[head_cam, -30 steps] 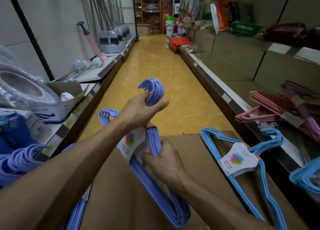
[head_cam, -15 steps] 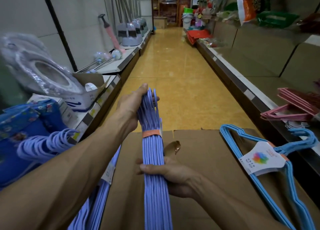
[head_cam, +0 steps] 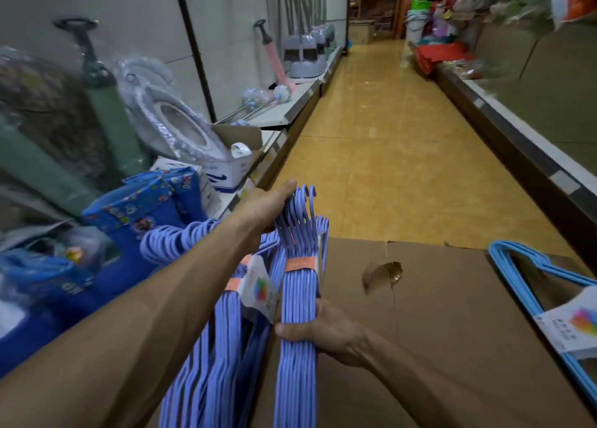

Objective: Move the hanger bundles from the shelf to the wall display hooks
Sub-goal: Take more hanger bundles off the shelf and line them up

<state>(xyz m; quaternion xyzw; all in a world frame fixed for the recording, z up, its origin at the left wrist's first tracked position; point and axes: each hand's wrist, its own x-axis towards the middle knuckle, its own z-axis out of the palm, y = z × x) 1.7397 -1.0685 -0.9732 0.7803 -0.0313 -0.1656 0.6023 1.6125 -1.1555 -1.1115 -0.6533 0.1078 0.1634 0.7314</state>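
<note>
Purple hangers, tied in a bundle (head_cam: 298, 301) with an orange band (head_cam: 298, 263), sit between the person's two hands, just above the brown cardboard box (head_cam: 452, 330) and right beside a second purple bundle (head_cam: 226, 347) that leans by the box's left edge. I think the biggest worry is the hooks at the top. They fan out a little, and they sit so close to the second bundle that they could catch on its hooks and drag it along when the held bundle goes up. The band looks like the only thing keeping the hangers together, so a hard pull could let some slide out. The bundle is long too, and its bottom end runs out of view, so it could swing and bump the box or the blue bags (head_cam: 135, 214) on the left shelf. The left hand (head_cam: 265, 208) reaches forward on a long straight arm and its fingers curl round the hook end, with the thumb on top. The right hand (head_cam: 319, 327) comes in from the lower right, its arm bent, and wraps round the middle of the bundle below the band, thumb across the front. A light blue bundle (head_cam: 533, 276) with a white label lies on the box, well apart to the right.
</note>
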